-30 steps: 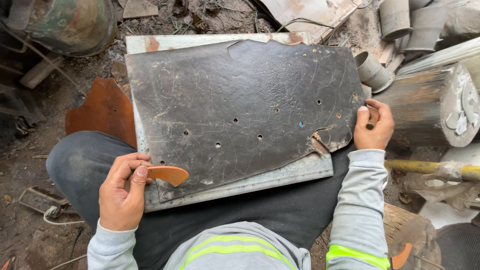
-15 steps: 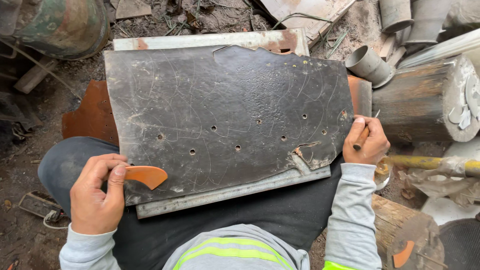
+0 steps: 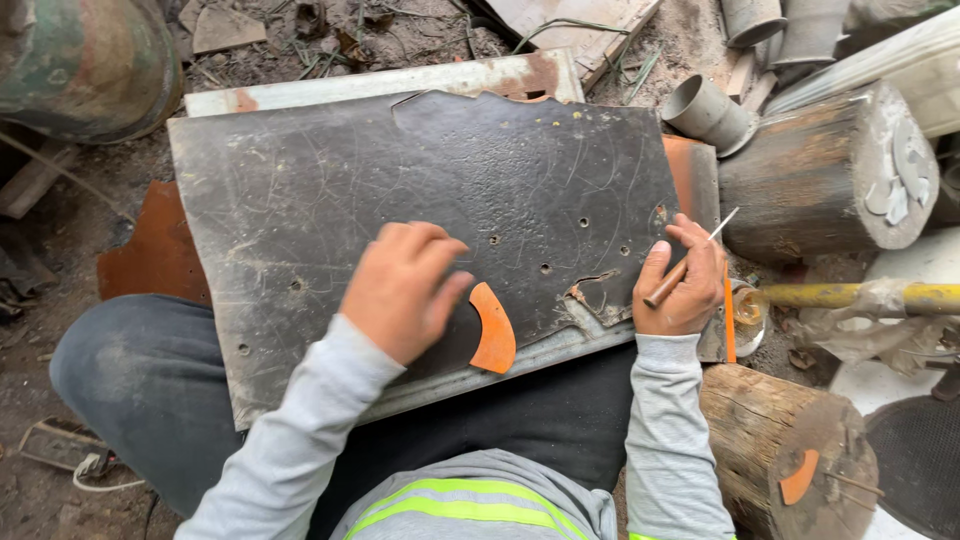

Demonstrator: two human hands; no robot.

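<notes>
left hand (image 3: 405,285) presses an orange curved piece (image 3: 493,327) flat on the dark sheet (image 3: 330,190) at lower centre, while right hand (image 3: 685,285) grips a thin marking stick (image 3: 690,262) at right.

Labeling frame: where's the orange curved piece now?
Head view, lower centre: the orange curved piece lies on the dark sheet near its lower edge, just right of the left hand, which touches it.

Head view — steeply down, close over lap

Grey sleeves (image 3: 300,440); yellow-striped vest (image 3: 470,505); dark trousers (image 3: 140,385)
</notes>
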